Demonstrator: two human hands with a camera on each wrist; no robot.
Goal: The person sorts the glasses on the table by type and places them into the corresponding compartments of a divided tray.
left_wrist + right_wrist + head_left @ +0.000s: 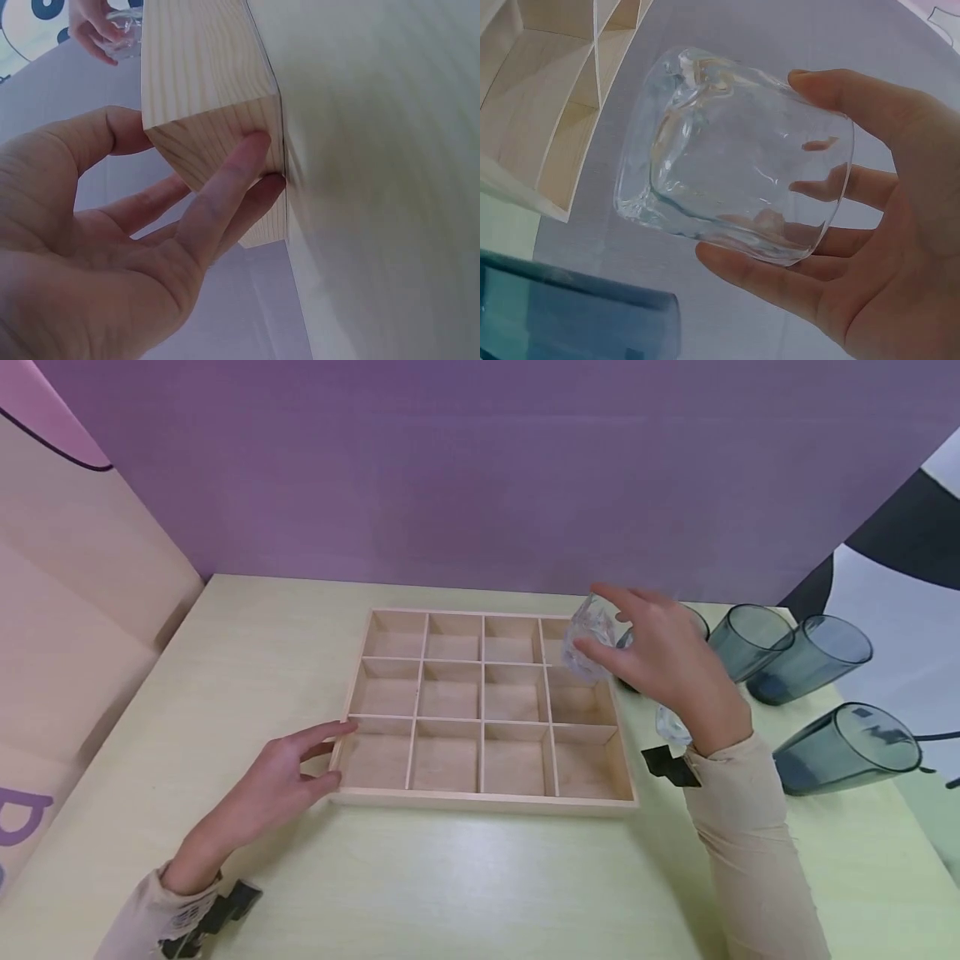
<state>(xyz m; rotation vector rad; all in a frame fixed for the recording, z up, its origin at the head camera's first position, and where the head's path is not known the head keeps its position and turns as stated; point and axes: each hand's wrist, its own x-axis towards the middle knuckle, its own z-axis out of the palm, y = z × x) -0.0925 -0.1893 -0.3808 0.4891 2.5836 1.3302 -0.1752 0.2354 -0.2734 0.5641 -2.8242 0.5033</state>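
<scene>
A light wooden tray point(487, 802), divided into several square compartments, lies flat on the table. My right hand point(667, 652) holds a clear drinking glass point(587, 635) tilted above the tray's back right compartments. In the right wrist view, the thumb and fingers span the glass point(735, 165) near its rim, and its thick base points away from the palm. My left hand point(277, 781) touches the tray's left side near the front corner. In the left wrist view its fingertips rest against the wooden side point(217, 135), fingers loosely spread.
Blue-grey tinted glasses point(847, 750) stand along the right side of the table point(480, 885), one partly behind my right hand. Another clear glass point(671, 725) shows partly beside my right wrist. A purple panel point(480, 485) borders the back.
</scene>
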